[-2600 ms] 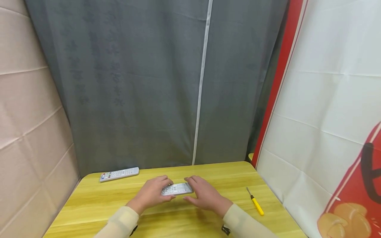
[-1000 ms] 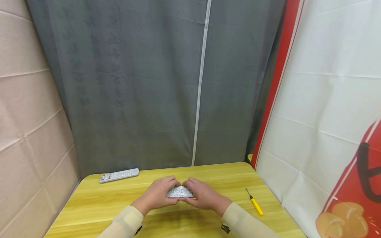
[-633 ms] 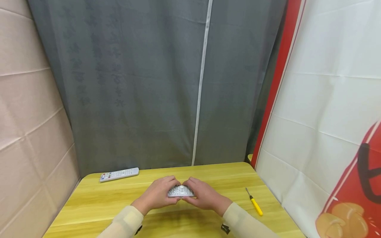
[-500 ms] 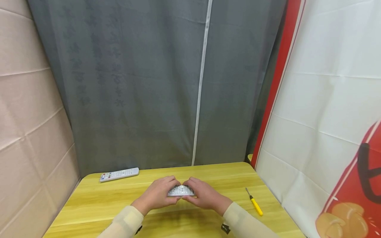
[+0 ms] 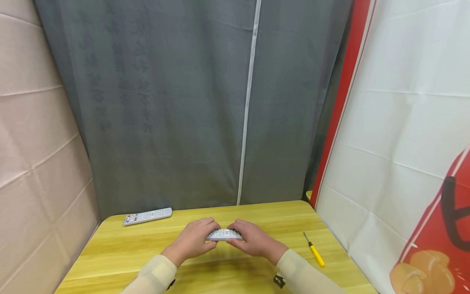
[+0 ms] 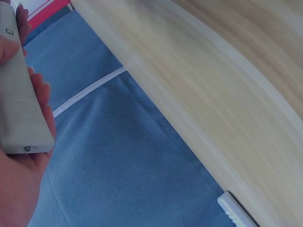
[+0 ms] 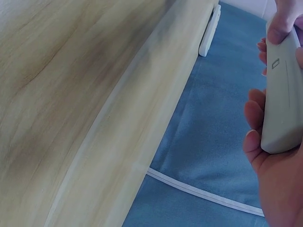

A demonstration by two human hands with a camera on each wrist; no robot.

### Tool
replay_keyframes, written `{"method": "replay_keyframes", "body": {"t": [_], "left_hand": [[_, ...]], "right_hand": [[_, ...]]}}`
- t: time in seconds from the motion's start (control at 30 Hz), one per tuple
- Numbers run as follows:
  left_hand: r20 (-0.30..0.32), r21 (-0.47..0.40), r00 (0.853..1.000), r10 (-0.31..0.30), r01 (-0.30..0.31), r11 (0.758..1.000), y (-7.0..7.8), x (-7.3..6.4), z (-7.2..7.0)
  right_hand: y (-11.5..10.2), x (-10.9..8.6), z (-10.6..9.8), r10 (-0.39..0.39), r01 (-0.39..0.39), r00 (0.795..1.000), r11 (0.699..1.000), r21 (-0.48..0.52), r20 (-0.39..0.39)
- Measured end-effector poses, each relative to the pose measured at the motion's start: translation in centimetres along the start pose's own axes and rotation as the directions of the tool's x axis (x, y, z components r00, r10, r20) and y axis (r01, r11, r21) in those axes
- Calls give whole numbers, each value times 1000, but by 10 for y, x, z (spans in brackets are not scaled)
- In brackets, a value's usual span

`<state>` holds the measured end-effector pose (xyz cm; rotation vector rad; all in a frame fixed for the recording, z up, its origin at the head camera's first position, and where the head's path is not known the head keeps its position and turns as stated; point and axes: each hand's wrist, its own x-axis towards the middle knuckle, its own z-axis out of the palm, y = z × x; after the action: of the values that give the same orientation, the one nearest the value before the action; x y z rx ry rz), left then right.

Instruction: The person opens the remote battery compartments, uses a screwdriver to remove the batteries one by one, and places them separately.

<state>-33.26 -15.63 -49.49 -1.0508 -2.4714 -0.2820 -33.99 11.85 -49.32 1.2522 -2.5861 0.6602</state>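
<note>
Both hands clamped on one grey remote (image 5: 225,234), held above tabletop (image 5: 117,253).
Left hand (image 5: 193,238) grips left end, right hand (image 5: 256,240) right end, buttons up; second remote (image 5: 148,216) lies at far left edge, yellow-handled screwdriver (image 5: 315,252) lies right of right hand, well apart.

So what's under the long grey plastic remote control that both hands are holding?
Below the remote control, the yellow wood-grain table shows. The left hand and right hand cover parts of the remote's underside, and hide some tabletop in the head view.
</note>
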Motion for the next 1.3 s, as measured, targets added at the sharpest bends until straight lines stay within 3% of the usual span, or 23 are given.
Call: {"method": "replay_keyframes", "body": {"t": [0.47,0.83,1.1,1.3], "left_hand": [[40,-52,999,-31,33,998,4,0,-3],[90,-194,991,-98,114,974,4,3,-7],[191,-334,973,-131,190,923,2,7,-15],[295,-464,946,-137,268,844,1,9,-24]], "right_hand": [[-2,-1,-2,9,-8,1000,997,74,-14],[-7,2,-7,1,-1,1000,995,-103,2],[-7,2,-7,-34,30,999,977,-210,-16],[-7,1,-7,-109,89,993,950,-299,-51]]}}
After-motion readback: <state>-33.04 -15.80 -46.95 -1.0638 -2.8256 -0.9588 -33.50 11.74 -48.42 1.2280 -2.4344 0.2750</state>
